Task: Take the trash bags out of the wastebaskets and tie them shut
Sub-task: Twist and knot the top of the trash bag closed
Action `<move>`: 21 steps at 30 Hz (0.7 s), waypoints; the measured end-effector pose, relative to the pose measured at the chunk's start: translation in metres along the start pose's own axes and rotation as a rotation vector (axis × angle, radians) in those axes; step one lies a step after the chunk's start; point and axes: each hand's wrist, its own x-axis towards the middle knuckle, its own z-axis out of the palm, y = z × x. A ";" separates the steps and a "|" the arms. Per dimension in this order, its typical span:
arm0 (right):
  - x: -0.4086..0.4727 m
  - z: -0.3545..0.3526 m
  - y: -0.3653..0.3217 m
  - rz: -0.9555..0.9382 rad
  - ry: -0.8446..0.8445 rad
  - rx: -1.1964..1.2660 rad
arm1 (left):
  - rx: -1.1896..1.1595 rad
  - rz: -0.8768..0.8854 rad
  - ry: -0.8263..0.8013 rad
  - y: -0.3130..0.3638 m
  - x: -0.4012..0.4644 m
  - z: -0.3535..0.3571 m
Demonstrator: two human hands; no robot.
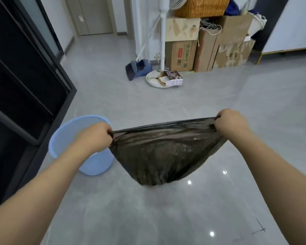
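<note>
The black trash bag is already out of the blue wastebasket and is held in the air above the grey tiled floor, just beside the basket. Its mouth is stretched flat between the two hands: the left hand is clenched around one end of the rim, and the right hand is clenched around the other end. The bag sags with some content inside. No knot is seen, so the removing seems done for this basket and the tying is judged not yet done. Other wastebaskets are not visible.
</note>
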 end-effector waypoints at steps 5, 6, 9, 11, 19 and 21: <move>-0.010 0.006 0.000 -0.009 0.097 -0.170 | 0.218 -0.034 0.028 0.002 -0.006 0.000; -0.013 0.006 -0.001 -0.005 0.090 -0.135 | 0.281 -0.059 -0.001 0.002 -0.006 -0.004; -0.017 0.009 -0.003 -0.014 0.027 -0.005 | 0.518 -0.187 -0.142 0.005 -0.014 -0.023; -0.018 0.007 -0.009 -0.010 -0.001 0.044 | 0.592 -0.129 -0.006 0.017 -0.023 -0.029; -0.014 -0.006 -0.027 -0.028 0.052 0.136 | 0.392 0.226 -0.085 0.065 -0.031 0.038; -0.012 -0.006 -0.019 -0.015 0.061 0.122 | 0.338 0.187 0.109 0.049 -0.020 0.031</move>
